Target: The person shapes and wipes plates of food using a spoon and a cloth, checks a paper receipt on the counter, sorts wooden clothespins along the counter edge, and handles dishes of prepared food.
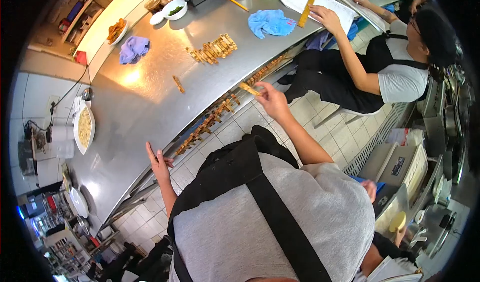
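My right hand [273, 101] pinches a wooden clothespin [249, 89] near the front edge of the steel counter [150, 107]. Along that edge, below the counter top, runs a row of similar clothespins [207, 124]. My left hand [160, 165] rests by the counter edge at the row's near end, index finger stretched out, holding nothing. On the counter top lie a cluster of clothespins [212, 49] and a single clothespin [178, 84] apart from it.
Blue cloths [271, 23] [134, 49] lie on the counter. A white dish of pale shredded food [85, 129] stands at left, a white bowl with greens [175, 10] at the back. At right a seated person [400, 72] writes beside a ruler [307, 8] and papers.
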Demonstrator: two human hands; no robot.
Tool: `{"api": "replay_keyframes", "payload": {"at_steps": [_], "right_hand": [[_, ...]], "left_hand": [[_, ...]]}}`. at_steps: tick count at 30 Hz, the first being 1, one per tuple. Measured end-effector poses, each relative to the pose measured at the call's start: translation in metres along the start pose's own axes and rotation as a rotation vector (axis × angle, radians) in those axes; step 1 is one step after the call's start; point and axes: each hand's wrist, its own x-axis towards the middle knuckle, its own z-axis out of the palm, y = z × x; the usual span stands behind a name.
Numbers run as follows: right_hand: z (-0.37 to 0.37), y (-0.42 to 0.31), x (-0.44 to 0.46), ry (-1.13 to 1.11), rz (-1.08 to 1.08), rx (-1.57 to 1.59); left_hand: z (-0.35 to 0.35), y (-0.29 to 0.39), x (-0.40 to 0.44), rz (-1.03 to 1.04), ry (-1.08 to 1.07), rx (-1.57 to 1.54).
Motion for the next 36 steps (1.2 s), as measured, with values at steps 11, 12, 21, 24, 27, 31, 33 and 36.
{"api": "replay_keyframes", "payload": {"at_steps": [11, 12, 21, 24, 27, 31, 33, 36], "right_hand": [[-0.025, 0.075, 0.016, -0.216, 0.581, 0.643], [-0.025, 0.073, 0.022, -0.242, 0.584, 0.645], [-0.030, 0.089, 0.045, 0.019, 0.643, 0.705], [-0.038, 0.087, 0.037, 0.026, 0.618, 0.692], [-0.034, 0.081, 0.026, -0.131, 0.594, 0.630], [-0.023, 0.064, 0.023, -0.265, 0.598, 0.531], [-0.016, 0.065, 0.028, -0.251, 0.571, 0.566], [-0.014, 0.071, 0.033, -0.156, 0.555, 0.620]], "left_hand": [[0.002, 0.000, 0.000, 0.001, 0.002, -0.017], [0.002, 0.001, -0.001, -0.001, 0.007, -0.014], [0.003, 0.004, -0.002, 0.003, 0.009, -0.009], [0.004, 0.002, -0.001, 0.029, 0.033, -0.016], [0.003, 0.006, -0.003, 0.008, 0.012, 0.031], [0.002, 0.006, -0.004, 0.001, 0.008, 0.043], [0.001, 0.006, -0.003, -0.008, 0.003, 0.057], [0.001, 0.003, -0.003, 0.012, 0.001, 0.042]]}}
